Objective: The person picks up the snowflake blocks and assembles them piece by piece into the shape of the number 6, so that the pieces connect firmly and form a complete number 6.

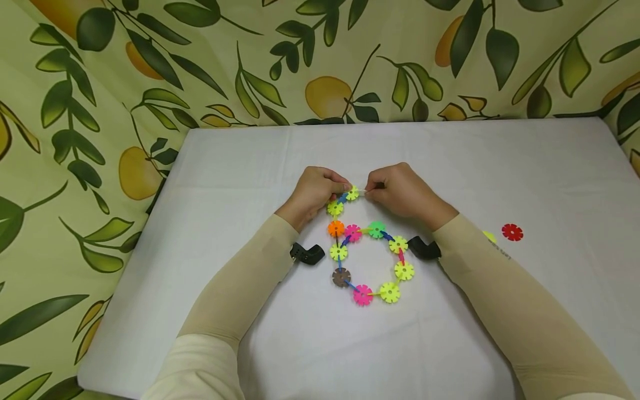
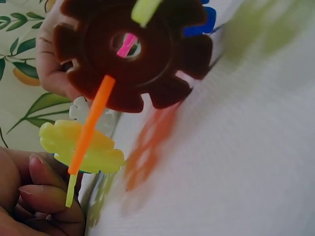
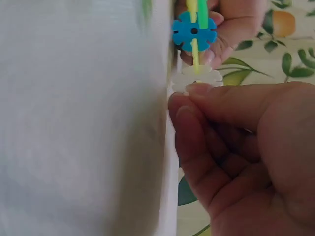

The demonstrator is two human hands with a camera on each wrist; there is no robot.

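A chain of slotted plastic snowflake discs, with discs such as a pink disc (image 1: 363,295), forms a loop with a curved tail on the table (image 1: 240,166). At the tail's far end my left hand (image 1: 315,191) pinches the chain beside a yellow disc (image 1: 352,193). My right hand (image 1: 402,189) pinches a white disc (image 3: 209,74) between thumb and forefinger, edge against that yellow disc. In the right wrist view a blue disc (image 3: 183,35) shows beyond the white one, near the left fingers. A brown disc (image 2: 133,86) looms close in the left wrist view.
A loose red disc (image 1: 512,232) lies right of the right forearm, and a yellow disc (image 1: 489,236) is partly hidden by the sleeve. Black wrist devices (image 1: 307,254) flank the chain. Behind the table hangs a leaf-and-fruit patterned cloth (image 1: 270,61).
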